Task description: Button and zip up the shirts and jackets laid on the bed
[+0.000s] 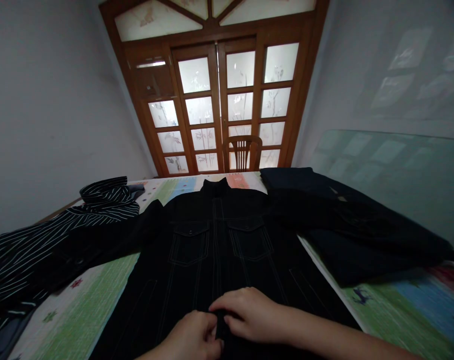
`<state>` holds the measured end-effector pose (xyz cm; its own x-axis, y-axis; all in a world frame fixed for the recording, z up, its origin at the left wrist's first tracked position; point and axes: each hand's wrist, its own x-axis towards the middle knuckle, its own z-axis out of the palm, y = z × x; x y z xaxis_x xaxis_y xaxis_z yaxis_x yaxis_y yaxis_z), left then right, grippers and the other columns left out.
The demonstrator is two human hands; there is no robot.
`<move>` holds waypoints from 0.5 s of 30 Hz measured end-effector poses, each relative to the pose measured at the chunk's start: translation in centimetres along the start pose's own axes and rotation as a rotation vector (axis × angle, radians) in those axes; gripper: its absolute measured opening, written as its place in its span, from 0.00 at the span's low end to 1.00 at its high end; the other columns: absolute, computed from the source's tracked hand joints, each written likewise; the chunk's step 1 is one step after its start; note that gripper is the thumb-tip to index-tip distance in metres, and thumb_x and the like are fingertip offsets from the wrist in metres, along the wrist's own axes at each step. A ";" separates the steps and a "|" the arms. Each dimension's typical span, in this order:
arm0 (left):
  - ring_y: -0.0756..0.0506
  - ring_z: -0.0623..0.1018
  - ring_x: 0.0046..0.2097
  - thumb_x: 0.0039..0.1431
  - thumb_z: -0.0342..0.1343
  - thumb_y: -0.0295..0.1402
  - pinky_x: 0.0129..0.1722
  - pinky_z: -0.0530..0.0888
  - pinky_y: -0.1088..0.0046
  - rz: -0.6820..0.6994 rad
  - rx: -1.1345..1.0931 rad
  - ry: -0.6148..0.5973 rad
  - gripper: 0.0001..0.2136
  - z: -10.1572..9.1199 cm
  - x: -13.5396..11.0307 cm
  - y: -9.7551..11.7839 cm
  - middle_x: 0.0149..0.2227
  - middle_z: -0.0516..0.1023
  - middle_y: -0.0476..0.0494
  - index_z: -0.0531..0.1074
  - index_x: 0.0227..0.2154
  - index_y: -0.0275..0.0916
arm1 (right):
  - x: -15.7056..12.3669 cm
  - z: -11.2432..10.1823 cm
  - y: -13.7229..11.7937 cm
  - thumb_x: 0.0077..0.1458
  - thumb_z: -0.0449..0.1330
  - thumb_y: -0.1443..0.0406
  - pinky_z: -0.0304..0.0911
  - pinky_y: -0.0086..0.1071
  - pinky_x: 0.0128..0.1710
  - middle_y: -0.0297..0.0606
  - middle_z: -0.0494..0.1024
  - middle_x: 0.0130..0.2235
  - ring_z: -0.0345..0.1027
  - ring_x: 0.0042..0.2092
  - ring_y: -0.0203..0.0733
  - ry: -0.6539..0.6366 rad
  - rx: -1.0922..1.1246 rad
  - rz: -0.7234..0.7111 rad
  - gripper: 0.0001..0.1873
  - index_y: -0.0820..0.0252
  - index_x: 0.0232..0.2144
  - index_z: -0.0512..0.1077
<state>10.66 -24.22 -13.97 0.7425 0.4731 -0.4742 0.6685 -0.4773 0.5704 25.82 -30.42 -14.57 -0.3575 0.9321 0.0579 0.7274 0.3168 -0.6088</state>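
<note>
A black jacket (223,240) with pale stitching lies spread out, front up, its collar away from me and its sleeves out to both sides. Two flap pockets show on the chest. Low on the front, at the centre strip, my left hand (193,337) is closed with its fingers curled on the cloth. Just to its right, my right hand (249,315) pinches the same strip between thumb and bent fingers. The hands almost touch. What lies between the fingertips is dark and hard to make out, and the jacket's lower hem is hidden.
Left of the jacket lies a black-and-white striped garment (99,202), partly under a sleeve. A dark folded garment (332,260) lies on the right. Beneath is a colourful patterned cloth (88,295). Beyond stand a wooden chair (241,142) and glazed wooden doors (212,105); a glass panel (399,170) is at right.
</note>
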 end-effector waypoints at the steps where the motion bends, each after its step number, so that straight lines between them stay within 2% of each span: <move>1: 0.54 0.62 0.21 0.44 0.48 0.28 0.19 0.56 0.80 -0.003 0.044 0.020 0.04 0.0 0.0 0.1 0.17 0.61 0.55 0.63 0.18 0.36 | 0.1 -0.2 -0.1 0.49 0.50 0.68 0.60 0.27 0.38 0.34 0.73 0.41 0.67 0.40 0.37 -0.024 -0.038 -0.006 0.17 0.55 0.44 0.65; 3: 0.54 0.62 0.21 0.45 0.47 0.28 0.18 0.55 0.80 0.012 0.133 0.042 0.06 -0.3 -0.3 0.2 0.17 0.61 0.55 0.63 0.17 0.36 | 0.4 -0.5 -0.2 0.49 0.51 0.67 0.61 0.27 0.33 0.34 0.74 0.37 0.68 0.37 0.38 -0.063 -0.122 -0.003 0.14 0.55 0.40 0.66; 5: 0.54 0.63 0.20 0.46 0.45 0.27 0.18 0.57 0.80 0.104 0.250 0.074 0.06 -0.8 -0.8 0.2 0.17 0.63 0.54 0.64 0.18 0.37 | 0.5 -0.7 -0.2 0.49 0.51 0.67 0.60 0.27 0.31 0.33 0.74 0.35 0.68 0.35 0.38 -0.088 -0.196 -0.005 0.11 0.56 0.37 0.67; 7: 0.52 0.66 0.23 0.45 0.45 0.24 0.22 0.62 0.80 0.285 0.374 0.155 0.06 -1.6 -1.3 -0.3 0.21 0.68 0.52 0.65 0.20 0.37 | 0.5 -0.8 -0.2 0.50 0.52 0.66 0.59 0.26 0.29 0.33 0.74 0.34 0.68 0.34 0.38 -0.096 -0.244 -0.014 0.08 0.56 0.35 0.67; 10: 0.49 0.71 0.36 0.46 0.47 0.24 0.34 0.68 0.78 0.623 0.519 0.328 0.07 -2.3 -1.7 -1.9 0.35 0.73 0.47 0.67 0.29 0.38 | 0.3 -0.8 -0.1 0.51 0.52 0.66 0.58 0.25 0.29 0.32 0.74 0.34 0.68 0.34 0.37 -0.087 -0.270 -0.010 0.07 0.57 0.35 0.66; 13: 0.49 0.69 0.44 0.55 0.43 0.31 0.42 0.68 0.78 0.997 0.674 0.508 0.11 -1.9 -1.0 -4.1 0.43 0.71 0.42 0.65 0.40 0.35 | 0.2 -0.5 0.0 0.52 0.52 0.65 0.58 0.24 0.29 0.32 0.73 0.34 0.68 0.34 0.36 -0.076 -0.293 -0.002 0.07 0.57 0.35 0.65; 15: 0.50 0.69 0.46 0.59 0.38 0.31 0.43 0.67 0.79 1.110 0.815 0.588 0.13 -1.2 -0.4 -5.2 0.42 0.72 0.42 0.63 0.43 0.32 | 0.3 -0.2 0.1 0.52 0.52 0.64 0.57 0.24 0.27 0.32 0.73 0.33 0.68 0.33 0.36 -0.068 -0.335 -0.013 0.06 0.58 0.33 0.65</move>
<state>6.85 -21.05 -15.99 0.8842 -0.2695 0.3814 -0.2218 -0.9610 -0.1650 25.86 -30.06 -14.43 -0.3980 0.9174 0.0046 0.8704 0.3792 -0.3141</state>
